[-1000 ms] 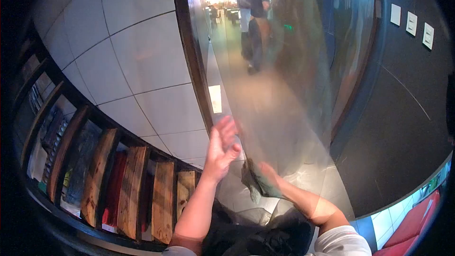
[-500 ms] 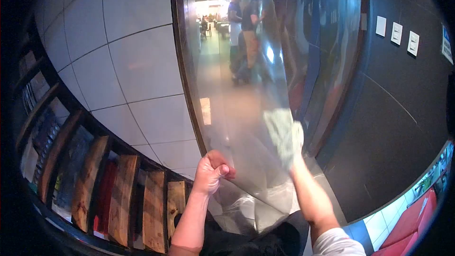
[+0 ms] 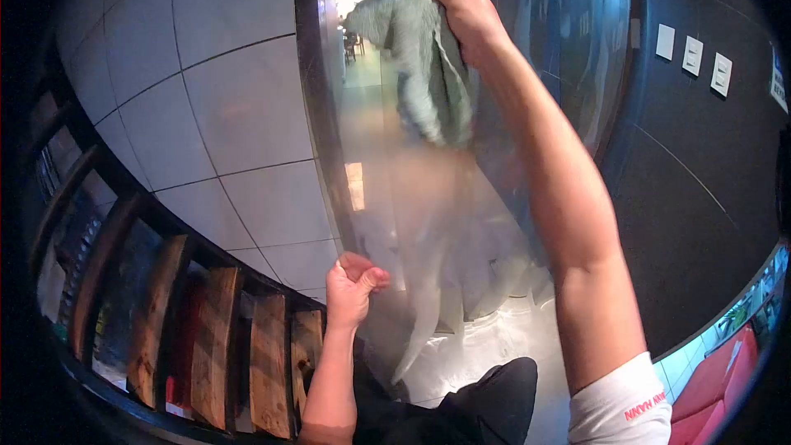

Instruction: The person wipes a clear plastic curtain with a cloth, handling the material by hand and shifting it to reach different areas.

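A clear plastic strip curtain (image 3: 420,222) hangs in the doorway in front of me, hazy and creased towards its lower end. My right hand (image 3: 471,21) is raised high before it, closed on the top of a pale green-grey cloth (image 3: 404,25). The cloth drapes down and is partly blurred against the plastic. Low on the left, my left hand (image 3: 353,290) is closed with fingers curled at the curtain's left edge, seemingly pinching it. The see-through plastic makes the exact contact hard to see.
White tiled wall (image 3: 239,107) lies left, above wooden slats (image 3: 210,346) with items behind them. On the right, a dark wall (image 3: 684,198) carries switch plates (image 3: 693,56), with a red seat (image 3: 717,387) lower down. Beyond the curtain is a lit room with chairs.
My right hand has swung up and left with the cloth, from low on the curtain to near its top. My left hand has shifted slightly left. The people behind the plastic are now hidden.
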### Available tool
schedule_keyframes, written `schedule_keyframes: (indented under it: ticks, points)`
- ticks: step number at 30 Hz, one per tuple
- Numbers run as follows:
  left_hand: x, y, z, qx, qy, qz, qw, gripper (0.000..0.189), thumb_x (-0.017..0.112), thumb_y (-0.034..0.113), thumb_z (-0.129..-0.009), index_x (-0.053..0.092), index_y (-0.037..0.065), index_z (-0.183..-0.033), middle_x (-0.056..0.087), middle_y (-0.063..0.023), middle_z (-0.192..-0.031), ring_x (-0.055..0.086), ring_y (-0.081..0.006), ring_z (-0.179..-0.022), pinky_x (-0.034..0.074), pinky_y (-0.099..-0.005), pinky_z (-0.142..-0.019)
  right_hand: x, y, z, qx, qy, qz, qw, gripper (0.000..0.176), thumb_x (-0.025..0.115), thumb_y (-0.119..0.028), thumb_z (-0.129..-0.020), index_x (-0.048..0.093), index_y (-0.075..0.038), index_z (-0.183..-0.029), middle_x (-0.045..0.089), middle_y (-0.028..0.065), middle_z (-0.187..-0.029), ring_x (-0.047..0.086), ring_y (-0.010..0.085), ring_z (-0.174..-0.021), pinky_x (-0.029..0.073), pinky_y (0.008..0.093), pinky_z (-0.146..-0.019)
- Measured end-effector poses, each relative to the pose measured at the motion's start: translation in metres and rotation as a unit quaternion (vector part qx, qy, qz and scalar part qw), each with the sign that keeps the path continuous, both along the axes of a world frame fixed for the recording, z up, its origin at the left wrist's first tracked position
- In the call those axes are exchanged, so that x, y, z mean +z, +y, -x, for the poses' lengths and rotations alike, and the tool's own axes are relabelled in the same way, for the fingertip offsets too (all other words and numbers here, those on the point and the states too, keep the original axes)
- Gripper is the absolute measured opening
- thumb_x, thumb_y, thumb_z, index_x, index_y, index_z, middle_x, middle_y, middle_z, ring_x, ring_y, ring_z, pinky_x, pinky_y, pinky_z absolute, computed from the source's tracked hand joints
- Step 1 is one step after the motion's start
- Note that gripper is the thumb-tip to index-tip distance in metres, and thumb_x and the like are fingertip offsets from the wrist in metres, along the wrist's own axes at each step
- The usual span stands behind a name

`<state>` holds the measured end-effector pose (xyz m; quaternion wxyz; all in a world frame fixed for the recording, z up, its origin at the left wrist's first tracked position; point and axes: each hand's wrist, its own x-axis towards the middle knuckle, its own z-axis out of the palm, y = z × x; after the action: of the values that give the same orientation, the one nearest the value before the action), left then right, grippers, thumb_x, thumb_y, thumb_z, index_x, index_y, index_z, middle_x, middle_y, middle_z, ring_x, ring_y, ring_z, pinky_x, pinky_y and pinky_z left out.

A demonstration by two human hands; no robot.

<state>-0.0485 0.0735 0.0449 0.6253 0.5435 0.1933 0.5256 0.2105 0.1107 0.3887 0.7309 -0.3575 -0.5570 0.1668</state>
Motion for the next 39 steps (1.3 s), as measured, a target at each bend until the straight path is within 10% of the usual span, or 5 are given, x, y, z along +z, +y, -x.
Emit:
schedule_keyframes:
  ticks: [21,27,32,39]
  points:
    - [-0.024,0.052,-0.043,0.073,0.023,-0.028,0.997,0.035,0.078,0.026,-0.089,0.050,0.008,-0.098,0.068,-0.0088,-0.079,0.064,-0.0145,-0.064,0.051,-0.0256,-0.057,-0.462,-0.083,0.027,-0.205,0.047,0.109,0.972,0.037,0.062,-0.034,-0.101,0.058,-0.003,-0.082,0.048,-0.0026,-0.066,0.041,0.0075,-0.065,0.039,0.0283,-0.057]
    - [-0.020,0.046,-0.047,0.073,0.023,-0.022,0.997,0.036,0.080,0.026,-0.088,0.052,0.006,-0.099,0.071,-0.0098,-0.081,0.066,-0.0148,-0.065,0.052,-0.0254,-0.061,-0.542,-0.115,0.039,-0.259,-0.001,0.174,0.950,0.045,0.059,-0.045,-0.100,0.062,-0.002,-0.086,0.053,0.0106,-0.063,0.053,0.0154,-0.059,0.045,0.0351,-0.058]
    - [-0.021,0.048,-0.048,0.062,0.036,-0.022,0.997,0.037,0.080,0.027,-0.088,0.051,0.006,-0.101,0.071,-0.0125,-0.083,0.067,-0.0172,-0.067,0.054,-0.0271,-0.062,-0.605,-0.141,0.043,-0.246,-0.034,0.255,0.935,0.036,0.062,-0.040,-0.095,0.065,-0.005,-0.092,0.064,0.0194,-0.074,0.065,0.0435,-0.074,0.051,0.0442,-0.064]
    - [-0.051,0.051,-0.021,-0.086,0.094,0.032,0.991,0.040,0.078,0.017,-0.089,0.051,0.005,-0.116,0.072,-0.0229,-0.102,0.073,-0.0267,-0.085,0.060,-0.0348,-0.075,-0.678,-0.184,0.037,-0.219,-0.125,0.387,0.887,0.042,0.066,-0.048,-0.092,0.069,-0.007,-0.098,0.069,0.0219,-0.085,0.066,0.0449,-0.083,0.053,0.0503,-0.071]
